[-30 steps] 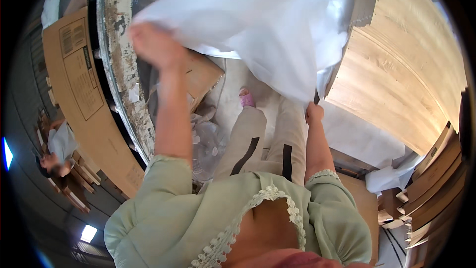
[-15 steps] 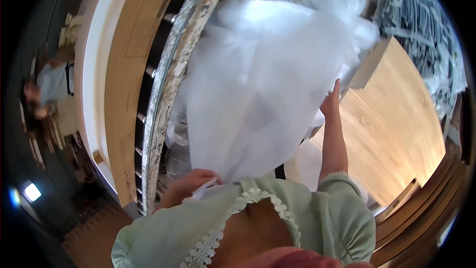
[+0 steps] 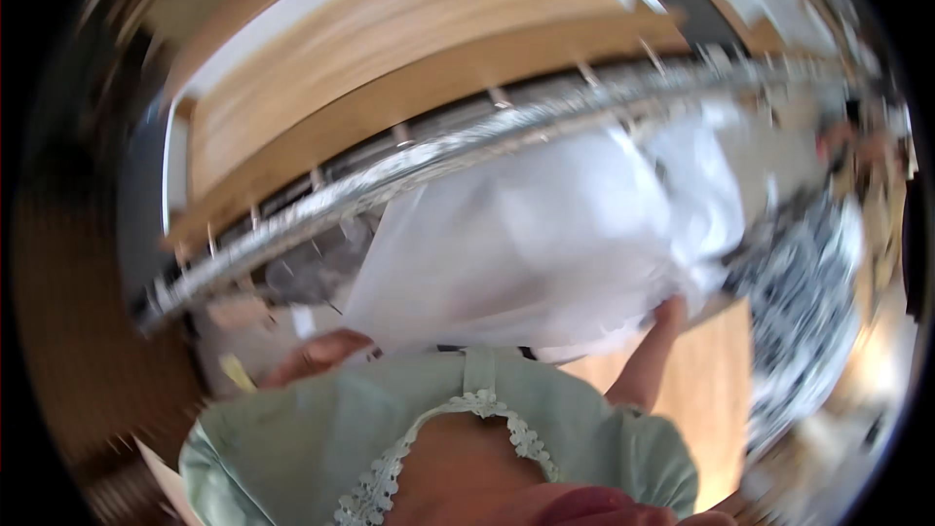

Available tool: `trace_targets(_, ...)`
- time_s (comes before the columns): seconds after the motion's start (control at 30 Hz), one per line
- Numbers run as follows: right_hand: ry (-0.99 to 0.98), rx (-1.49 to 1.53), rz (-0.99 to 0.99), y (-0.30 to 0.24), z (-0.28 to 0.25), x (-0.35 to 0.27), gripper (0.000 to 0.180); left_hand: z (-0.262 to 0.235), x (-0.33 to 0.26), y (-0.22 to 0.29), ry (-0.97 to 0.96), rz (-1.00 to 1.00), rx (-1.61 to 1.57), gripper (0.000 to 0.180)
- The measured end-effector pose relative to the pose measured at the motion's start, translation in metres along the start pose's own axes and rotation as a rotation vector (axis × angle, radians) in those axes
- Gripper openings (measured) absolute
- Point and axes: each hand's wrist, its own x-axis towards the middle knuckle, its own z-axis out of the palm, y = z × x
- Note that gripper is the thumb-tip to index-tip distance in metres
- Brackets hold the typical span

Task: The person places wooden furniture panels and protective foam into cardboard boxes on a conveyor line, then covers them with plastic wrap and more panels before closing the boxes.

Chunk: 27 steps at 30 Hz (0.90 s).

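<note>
The person (image 3: 429, 429) had turned to face the rail (image 3: 375, 175), sheet (image 3: 526, 234) now between; whether left hand (image 3: 326, 351) or right hand (image 3: 668, 314) pinched it, I couldn't tell.

The left hand (image 3: 321, 351) was held low, close before the torso (image 3: 321, 429), with its fingers (image 3: 351, 338) turned inward toward the right; how firmly they were closed could not be told through the blur. The right hand (image 3: 668, 311) was held farther forward, its bare forearm (image 3: 645, 365) slanted up and outward. Its grip (blurred, partly covered) could not be made out.
</note>
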Motion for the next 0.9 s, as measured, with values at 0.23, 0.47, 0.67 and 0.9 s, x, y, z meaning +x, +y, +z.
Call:
trace_targets(0.23, -0.216, 0.296, 0.251, -0.024, 0.057, -0.052, 0.014, -0.007, -0.049, -0.137, 0.322, -0.158, -0.713, 0.025)
trace_targets(0.47, -0.828, 0.100, -0.146, -0.180, 0.168, -0.119, 0.020, -0.015, -0.152, -0.176, 1.027, 0.490, -1.032, 0.031)
trace_targets(0.67, -0.728, -0.543, -1.244, -0.274, 0.275, -0.201, 0.027, 0.002, -0.268, -0.069, 1.491, 1.076, -0.832, 0.032)
trace_targets(0.9, -0.812, -0.113, -1.420, -0.354, 0.367, -0.173, 0.048, -0.055, -0.309, 0.070, 2.230, 1.140, -0.541, 0.035)
